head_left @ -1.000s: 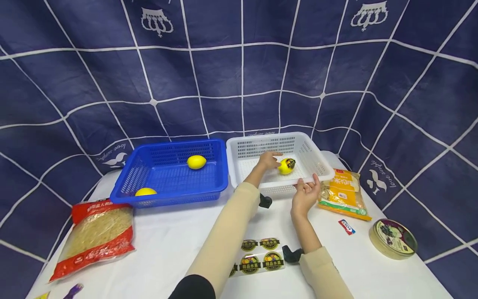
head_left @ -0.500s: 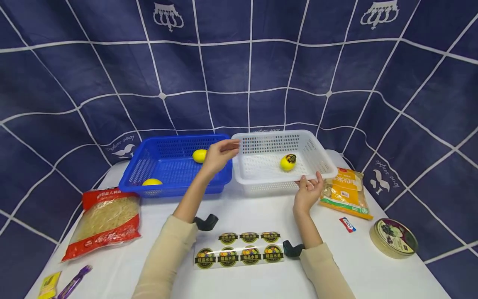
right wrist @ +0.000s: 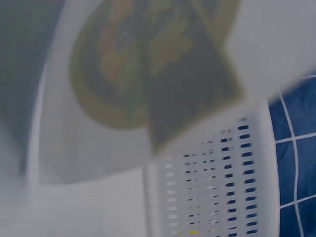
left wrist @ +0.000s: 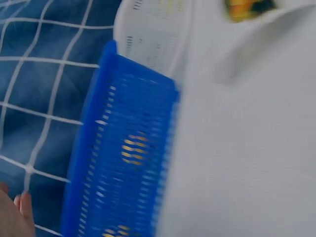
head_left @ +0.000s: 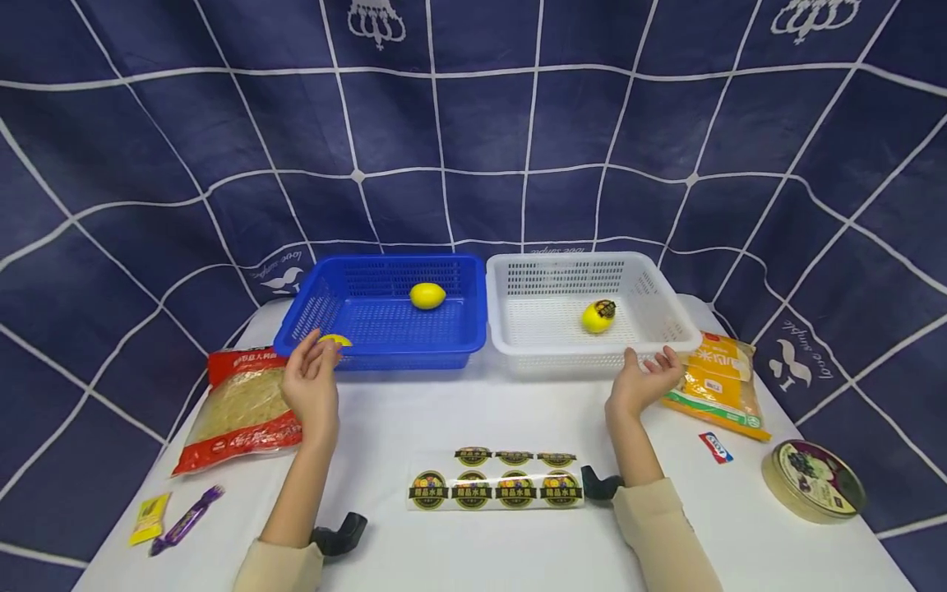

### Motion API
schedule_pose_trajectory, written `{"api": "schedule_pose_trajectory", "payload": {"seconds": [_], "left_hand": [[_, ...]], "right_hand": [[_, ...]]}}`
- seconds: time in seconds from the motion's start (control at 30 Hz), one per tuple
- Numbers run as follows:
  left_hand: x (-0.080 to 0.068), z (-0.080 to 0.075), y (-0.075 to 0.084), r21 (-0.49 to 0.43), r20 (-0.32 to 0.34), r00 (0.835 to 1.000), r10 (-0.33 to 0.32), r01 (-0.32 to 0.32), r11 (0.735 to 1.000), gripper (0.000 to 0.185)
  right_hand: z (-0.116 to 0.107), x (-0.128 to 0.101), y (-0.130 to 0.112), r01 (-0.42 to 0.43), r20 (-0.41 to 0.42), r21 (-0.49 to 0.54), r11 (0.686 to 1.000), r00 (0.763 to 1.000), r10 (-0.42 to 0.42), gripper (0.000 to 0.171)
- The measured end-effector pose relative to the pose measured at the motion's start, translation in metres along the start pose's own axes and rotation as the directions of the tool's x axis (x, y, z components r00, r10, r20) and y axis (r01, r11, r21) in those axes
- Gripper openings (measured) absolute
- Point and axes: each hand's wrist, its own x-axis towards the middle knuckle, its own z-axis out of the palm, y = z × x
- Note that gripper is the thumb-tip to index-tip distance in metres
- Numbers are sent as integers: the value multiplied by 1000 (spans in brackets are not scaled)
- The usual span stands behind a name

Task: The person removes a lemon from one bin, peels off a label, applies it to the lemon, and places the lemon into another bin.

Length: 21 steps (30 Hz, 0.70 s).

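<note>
My left hand (head_left: 313, 380) hovers at the front left corner of the blue basket (head_left: 385, 355), fingers relaxed and holding nothing. Just beyond its fingertips a lemon (head_left: 336, 339) lies inside the basket; a second lemon (head_left: 427, 295) lies farther back. My right hand (head_left: 648, 376) rests with relaxed fingers against the front rim of the white basket (head_left: 651, 288), which holds a lemon with a dark sticker (head_left: 598, 316). A sheet of round stickers (head_left: 494, 488) lies between my forearms. The blurred left wrist view shows the blue basket (left wrist: 123, 163) and the white basket (left wrist: 153, 29).
A red bag of noodles (head_left: 237, 407) lies left of my left hand, with candy wrappers (head_left: 185, 520) nearer the table edge. A yellow bag (head_left: 721, 382), a small packet (head_left: 716, 446) and a round tin (head_left: 812, 478) lie on the right. A blue checked cloth hangs behind.
My left hand has left the stickered lemon in the white basket, crossed over the blue basket and come down at its front left corner. My right hand stays at the white basket's rim.
</note>
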Motion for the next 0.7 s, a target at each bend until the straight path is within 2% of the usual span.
{"api": "schedule_pose_trajectory", "payload": {"seconds": [0.1, 0.2, 0.27, 0.33, 0.37, 0.4, 0.43, 0.5, 0.53, 0.57, 0.6, 0.63, 0.67, 0.7], "left_hand": [[1, -12, -16, 31, -121, 991, -53, 58, 998, 41], [3, -18, -28, 86, -176, 980, -95, 111, 990, 48], [3, -16, -37, 104, -163, 978, -130, 148, 984, 53], [2, -11, -43, 95, -128, 980, -154, 167, 981, 56], [1, -8, -45, 64, -104, 981, -166, 174, 983, 57], [0, -5, -48, 29, -80, 981, -174, 177, 984, 58], [-1, -2, -50, -10, -61, 982, -178, 178, 984, 58], [-2, 4, -52, -91, -35, 984, -174, 170, 981, 59], [-2, 6, -53, -125, -26, 985, -171, 167, 978, 60], [-2, 7, -52, -149, -24, 985, -172, 167, 975, 60], [-2, 8, -50, -161, -23, 985, -172, 167, 973, 59], [-1, 9, -48, -181, -27, 985, -171, 163, 970, 59], [0, 10, -47, -199, -33, 985, -169, 159, 967, 59], [1, 10, -47, -225, -41, 985, -168, 155, 962, 59]], "right_hand": [[8, -2, -15, 91, -13, 36, 995, 996, -90, 45], [24, -6, -37, 235, 58, 93, 968, 969, -240, 36], [37, -9, -54, 301, 157, 127, 945, 935, -319, 31], [50, -13, -71, 324, 314, 165, 931, 878, -361, 27], [55, -16, -80, 313, 412, 180, 933, 837, -360, 26], [60, -19, -88, 290, 520, 173, 941, 784, -337, 25], [63, -22, -96, 269, 625, 156, 950, 718, -306, 24], [65, -29, -109, 251, 799, 105, 962, 555, -231, 23], [65, -33, -113, 249, 856, 76, 965, 481, -192, 23], [63, -36, -116, 260, 895, 51, 964, 416, -160, 25], [61, -38, -118, 273, 920, 35, 961, 367, -138, 26], [58, -42, -122, 288, 932, 20, 957, 340, -122, 28], [57, -42, -121, 305, 938, 8, 952, 327, -112, 29], [56, -43, -121, 315, 940, -3, 949, 324, -105, 28]]}}
